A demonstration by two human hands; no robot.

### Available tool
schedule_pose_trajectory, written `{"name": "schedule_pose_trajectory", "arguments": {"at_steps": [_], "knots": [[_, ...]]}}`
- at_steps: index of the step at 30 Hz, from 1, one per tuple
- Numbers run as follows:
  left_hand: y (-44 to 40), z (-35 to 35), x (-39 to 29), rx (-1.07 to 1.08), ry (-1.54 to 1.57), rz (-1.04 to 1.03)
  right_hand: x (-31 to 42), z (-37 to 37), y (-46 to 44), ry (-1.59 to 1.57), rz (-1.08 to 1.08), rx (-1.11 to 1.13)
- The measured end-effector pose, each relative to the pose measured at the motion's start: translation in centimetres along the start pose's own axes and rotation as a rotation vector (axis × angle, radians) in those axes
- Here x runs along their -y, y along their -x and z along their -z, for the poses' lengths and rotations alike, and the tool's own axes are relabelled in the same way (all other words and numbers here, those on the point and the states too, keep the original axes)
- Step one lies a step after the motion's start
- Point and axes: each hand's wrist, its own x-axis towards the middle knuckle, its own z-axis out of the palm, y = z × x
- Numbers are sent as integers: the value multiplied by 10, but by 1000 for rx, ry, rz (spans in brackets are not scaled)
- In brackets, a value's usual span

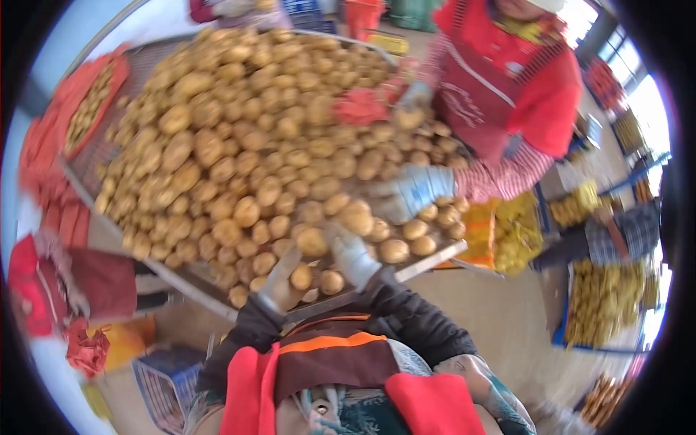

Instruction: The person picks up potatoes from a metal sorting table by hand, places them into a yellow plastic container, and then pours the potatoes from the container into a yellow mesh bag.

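Note:
Gloved in pale fabric, my left hand [281,281] reaches over the near edge of the potato heap with fingers outstretched, beside a small potato [301,276]. My right hand [354,255], also in a pale glove, lies among the potatoes to its right. Its fingers stretch forward, slightly blurred, between a potato [312,242] and a larger potato [356,217]. Neither hand visibly grips anything. Another potato [331,282] lies between my wrists. The heap of potatoes [210,145] covers most of the metal-rimmed sorting table [435,259].
Across the table's right side, a co-worker in red [478,101] reaches gloved hands into the heap, near a red mesh bag [360,106]. Another person [72,283] stands at left by a blue crate [170,384]. Filled yellow sacks [518,232] and a potato-filled crate [605,301] stand right.

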Motion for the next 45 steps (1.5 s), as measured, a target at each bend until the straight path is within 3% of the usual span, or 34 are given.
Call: {"name": "schedule_pose_trajectory", "arguments": {"at_steps": [1, 2, 3, 4, 6, 8, 10, 11, 14, 15, 17, 19, 21, 22, 24, 26, 28, 30, 32, 33, 37, 41, 43, 44, 45], "knots": [[-3, 2, -2, -52, -10, 21, 16, 2, -6, -29, -75, 75], [-7, 5, -2, -98, 631, 325, 30, 4, -10, -46, -151, 140], [-5, 9, 0, -132, 1287, 597, 34, 0, -13, 133, -170, 203], [4, 12, 8, -169, 1294, 584, 34, -5, -15, 130, -160, 238], [21, 15, 19, -188, 1001, 577, 40, -15, -21, 556, 0, 308], [37, 27, 15, -250, 859, 535, 44, -21, -35, 659, -85, 346], [58, 44, 17, -410, 883, 587, 22, -32, -44, 977, 441, 123], [61, 50, 14, -425, 885, 589, -18, -29, -48, 1016, 428, 219], [65, 66, 6, -727, 939, 580, -21, -15, -76, 1328, 1, 266], [74, 74, 14, -639, 857, 617, -16, -16, -79, 1326, 19, 294], [73, 73, 21, -654, 813, 533, -1, -19, -90, 995, 276, 172], [57, 71, 17, -713, 645, 424, 14, -58, -96, 809, 538, 312], [54, 71, 23, -748, 510, 429, 53, -102, -109, 639, 659, 417], [53, 70, 27, -755, 372, 434, 59, -125, -114, 645, 728, 465], [55, 69, 37, -814, 471, 518, 67, -148, -132, 641, 799, 516], [64, 73, 52, -746, 483, 598, 70, -158, -151, 1022, 793, 867], [66, 75, 47, -747, 477, 617, 59, -132, -151, 868, 768, 819], [67, 72, 46, -855, 450, 669, 53, -92, -146, 749, 748, 637], [64, 68, 50, -844, 399, 654, 30, -65, -133, 724, 905, 378], [63, 67, 51, -818, 329, 635, 20, -52, -124, 728, 900, 387], [53, 76, 39, -620, 120, 716, -18, -7, -103, 868, 264, 295], [35, 80, 24, -363, 15, 686, -31, 44, -102, 1053, 348, 407], [24, 75, 23, -218, -168, 606, -11, 36, -96, 1280, 170, 473], [16, 69, 26, -214, -167, 603, -1, 24, -95, 1283, 167, 469], [9, 60, 30, -143, -329, 536, 9, 7, -99, 1072, 235, 408]]}}
